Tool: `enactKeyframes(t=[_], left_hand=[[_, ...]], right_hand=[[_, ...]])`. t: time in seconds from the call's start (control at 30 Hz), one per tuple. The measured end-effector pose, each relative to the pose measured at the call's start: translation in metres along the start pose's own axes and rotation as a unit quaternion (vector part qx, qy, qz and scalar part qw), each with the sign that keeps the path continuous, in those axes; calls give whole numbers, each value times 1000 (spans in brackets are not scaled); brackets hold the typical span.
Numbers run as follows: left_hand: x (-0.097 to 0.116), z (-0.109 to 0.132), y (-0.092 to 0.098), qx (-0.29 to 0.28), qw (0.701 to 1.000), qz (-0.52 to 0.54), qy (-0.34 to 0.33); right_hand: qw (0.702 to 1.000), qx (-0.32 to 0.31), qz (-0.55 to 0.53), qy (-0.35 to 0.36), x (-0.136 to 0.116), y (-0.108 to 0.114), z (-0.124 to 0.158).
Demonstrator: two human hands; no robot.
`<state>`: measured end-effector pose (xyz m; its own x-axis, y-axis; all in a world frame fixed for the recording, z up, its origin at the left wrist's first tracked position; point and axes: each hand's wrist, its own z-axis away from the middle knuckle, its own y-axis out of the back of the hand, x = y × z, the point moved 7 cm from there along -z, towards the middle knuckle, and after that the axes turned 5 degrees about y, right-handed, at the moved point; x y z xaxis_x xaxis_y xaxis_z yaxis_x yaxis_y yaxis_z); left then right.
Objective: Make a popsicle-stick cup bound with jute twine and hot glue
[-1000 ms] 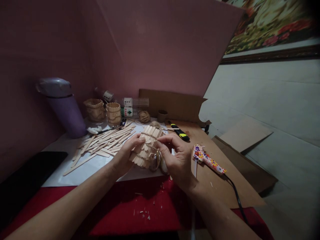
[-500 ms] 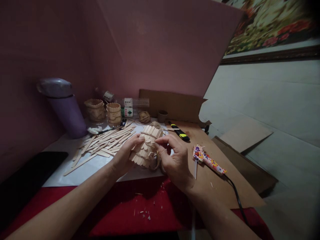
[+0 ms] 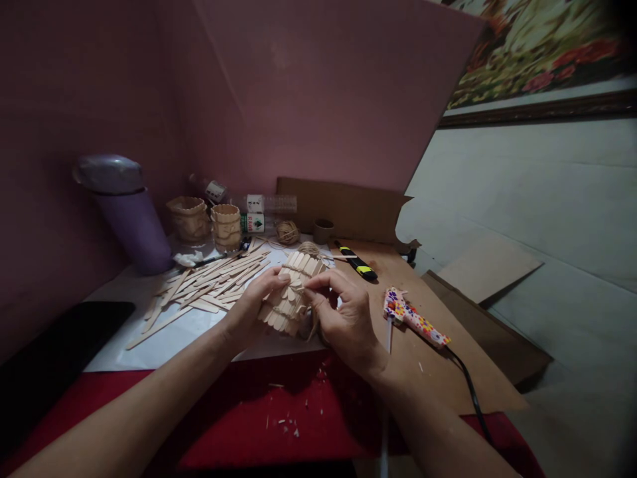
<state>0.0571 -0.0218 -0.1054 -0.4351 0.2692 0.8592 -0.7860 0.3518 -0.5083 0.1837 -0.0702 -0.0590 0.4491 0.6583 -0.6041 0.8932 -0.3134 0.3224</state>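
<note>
A craft-stick cup (image 3: 284, 312), its pale wooden sticks wrapped with two bands of twine, lies tilted between my hands. My left hand (image 3: 253, 302) grips it from the left, thumb across its side. Small rounded stick ends (image 3: 291, 292) sit on its side between the twine bands, like petals. My right hand (image 3: 348, 315) is closed in a pinch, thumb and index finger at the cup's right side beside these pieces. What lies between those fingertips is too small to make out. Loose twine (image 3: 312, 325) hangs under the right fingers.
Loose craft sticks (image 3: 213, 282) are spread on white paper. Behind stand two stick cups (image 3: 226, 228), a purple bottle (image 3: 132, 226), a twine ball (image 3: 287, 232) and a small pot (image 3: 323, 230). At right lie a utility knife (image 3: 357, 261) and a flowered glue gun (image 3: 415, 320) with its cord.
My right fingertips have shifted slightly left along the cup's side. The cup has turned or moved very little, and my left hand keeps its grip.
</note>
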Motion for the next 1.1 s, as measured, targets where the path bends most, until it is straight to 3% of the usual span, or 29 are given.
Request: enactKeyframes(t=[0.37, 0.57, 0.77, 1.1], left_hand=[[-1, -1, 0, 4, 1000, 5, 9], [-2, -1, 2, 9, 1000, -1, 9], [0, 0, 0, 8, 1000, -5, 0], [-1, -1, 0, 6, 1000, 10, 0]], right_hand=[[988, 12, -114, -103, 10, 1, -2], [996, 34, -55, -64, 8, 7, -2], [1000, 4, -12, -19, 3, 1, 0], [998, 12, -51, -41, 2, 3, 0]])
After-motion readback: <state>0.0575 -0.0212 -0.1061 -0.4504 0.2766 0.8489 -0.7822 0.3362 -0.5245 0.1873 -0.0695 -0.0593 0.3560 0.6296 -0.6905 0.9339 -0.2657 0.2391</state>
